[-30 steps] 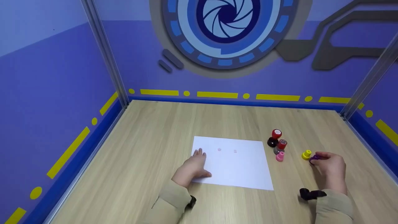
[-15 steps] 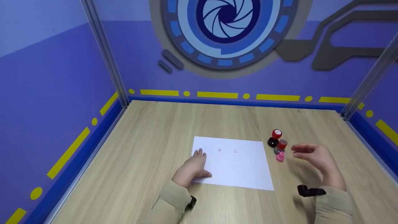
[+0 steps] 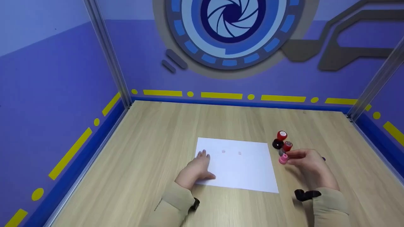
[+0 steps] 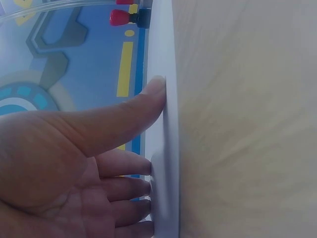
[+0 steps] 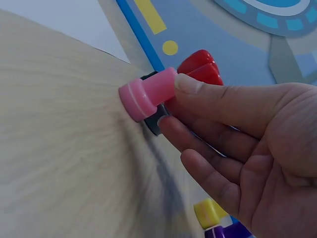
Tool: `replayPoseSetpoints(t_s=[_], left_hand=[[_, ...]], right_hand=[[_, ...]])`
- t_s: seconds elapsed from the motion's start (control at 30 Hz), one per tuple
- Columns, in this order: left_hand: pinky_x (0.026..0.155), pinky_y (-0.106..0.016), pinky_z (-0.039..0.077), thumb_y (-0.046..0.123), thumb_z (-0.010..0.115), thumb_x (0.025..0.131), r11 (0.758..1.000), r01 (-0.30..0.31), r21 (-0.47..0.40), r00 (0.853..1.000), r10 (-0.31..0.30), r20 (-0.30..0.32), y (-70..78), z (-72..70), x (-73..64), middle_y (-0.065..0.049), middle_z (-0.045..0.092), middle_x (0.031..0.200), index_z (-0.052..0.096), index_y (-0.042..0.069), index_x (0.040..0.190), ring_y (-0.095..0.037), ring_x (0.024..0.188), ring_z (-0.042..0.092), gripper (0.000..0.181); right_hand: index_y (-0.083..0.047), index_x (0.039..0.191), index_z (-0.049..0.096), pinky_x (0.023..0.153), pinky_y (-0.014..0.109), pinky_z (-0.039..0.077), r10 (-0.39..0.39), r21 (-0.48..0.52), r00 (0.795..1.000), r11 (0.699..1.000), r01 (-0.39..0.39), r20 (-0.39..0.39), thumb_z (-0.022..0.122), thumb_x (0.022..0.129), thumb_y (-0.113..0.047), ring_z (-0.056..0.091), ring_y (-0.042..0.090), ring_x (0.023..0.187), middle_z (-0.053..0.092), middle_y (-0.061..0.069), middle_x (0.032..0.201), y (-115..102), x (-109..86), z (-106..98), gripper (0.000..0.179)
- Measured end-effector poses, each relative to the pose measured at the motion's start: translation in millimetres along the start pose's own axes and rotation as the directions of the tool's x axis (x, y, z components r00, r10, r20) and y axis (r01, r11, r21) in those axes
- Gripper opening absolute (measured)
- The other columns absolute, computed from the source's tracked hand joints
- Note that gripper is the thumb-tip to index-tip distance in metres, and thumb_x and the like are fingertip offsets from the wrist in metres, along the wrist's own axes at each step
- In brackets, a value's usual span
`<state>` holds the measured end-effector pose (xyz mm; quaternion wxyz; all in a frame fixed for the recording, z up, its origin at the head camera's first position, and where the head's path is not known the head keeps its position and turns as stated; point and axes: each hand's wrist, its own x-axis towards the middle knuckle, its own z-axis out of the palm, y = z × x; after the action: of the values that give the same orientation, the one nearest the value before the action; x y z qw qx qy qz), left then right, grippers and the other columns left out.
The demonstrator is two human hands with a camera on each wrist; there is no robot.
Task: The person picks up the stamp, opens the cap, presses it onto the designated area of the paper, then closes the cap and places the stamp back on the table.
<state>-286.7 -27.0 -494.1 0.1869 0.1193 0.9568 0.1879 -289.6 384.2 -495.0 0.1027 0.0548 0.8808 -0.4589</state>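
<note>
My right hand (image 3: 311,162) pinches a small pink stamp (image 5: 133,99) by its narrow handle, thumb near the top and the wide base lower. The stamp is close over the wooden table, right of a sheet of white paper (image 3: 243,171). Two faint reddish prints (image 3: 223,151) show near the paper's far edge. On the paper's left edge rests my left hand (image 3: 196,167), fingers straight and thumb spread. In the left wrist view its thumb (image 4: 129,116) and fingertips touch the sheet.
Two red-topped stamps, one on a black base (image 3: 277,144), stand just beyond the pink one. A yellow stamp (image 5: 208,213) and a purple stamp (image 5: 233,230) sit to the right, mostly hidden behind my right hand in the head view. Blue panels (image 3: 135,63) wall the table.
My right hand has let go of the purple stamp beside the yellow one, moved left and taken hold of the pink stamp. The left hand has stayed on the paper.
</note>
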Motion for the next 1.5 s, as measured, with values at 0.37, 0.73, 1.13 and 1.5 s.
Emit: replayPoseSetpoints(t_s=[0.37, 0.73, 1.13, 1.5], left_hand=[[0.131, -0.044, 0.022, 0.032, 0.082, 0.089, 1.0, -0.002, 0.015, 1.0, 0.002, -0.004, 0.4, 1.0, 0.8, -0.022, 0.019, 0.171, 0.033, -0.003, 0.158, -0.034, 0.16, 0.017, 0.091], [0.131, -0.044, 0.022, 0.032, 0.083, 0.088, 1.0, -0.003, 0.007, 1.0, 0.004, -0.014, -0.3, 2.0, -0.1, -0.022, 0.02, 0.17, 0.034, -0.003, 0.157, -0.035, 0.16, 0.017, 0.091], [0.13, -0.044, 0.026, 0.032, 0.084, 0.087, 1.0, -0.01, 0.015, 0.998, 0.01, -0.055, 0.4, 1.6, 0.1, -0.022, 0.026, 0.169, 0.039, -0.003, 0.155, -0.034, 0.159, 0.023, 0.089], [0.116, -0.044, 0.047, 0.032, 0.073, 0.097, 0.906, -0.266, -0.329, 0.938, 0.163, -0.307, 21.1, 4.3, 1.7, -0.014, 0.064, 0.143, 0.062, 0.003, 0.139, -0.031, 0.136, 0.059, 0.053]], right_hand=[[-0.003, 0.131, 0.068, 0.121, 0.061, 0.033, 0.028, 0.032, 0.999, 0.999, -0.027, -0.039, 0.081, 0.09, -0.031, 0.044, 0.038, 0.135, 0.058, 0.023, 0.143, -5, 6.6, 18, 0.052], [-0.01, 0.128, 0.072, 0.11, 0.049, 0.045, 0.006, 0.024, 0.998, 1.0, -0.004, -0.064, 0.084, 0.084, -0.044, 0.05, 0.032, 0.128, 0.063, 0.015, 0.134, -19, 2.3, 12, 0.056], [-0.007, 0.127, 0.072, 0.081, 0.017, 0.055, -0.218, 0.007, 0.97, 0.975, 0.22, -0.108, 0.08, 0.091, -0.037, 0.065, 0.007, 0.096, 0.077, 0.009, 0.12, -63, -2.9, 27, 0.048], [-0.001, 0.119, 0.075, 0.088, 0.016, 0.058, -0.344, 0.204, 0.927, 0.907, 0.37, -0.151, 0.081, 0.09, -0.021, 0.072, 0.006, 0.094, 0.079, 0.009, 0.111, -88, -6.0, 79, 0.036]])
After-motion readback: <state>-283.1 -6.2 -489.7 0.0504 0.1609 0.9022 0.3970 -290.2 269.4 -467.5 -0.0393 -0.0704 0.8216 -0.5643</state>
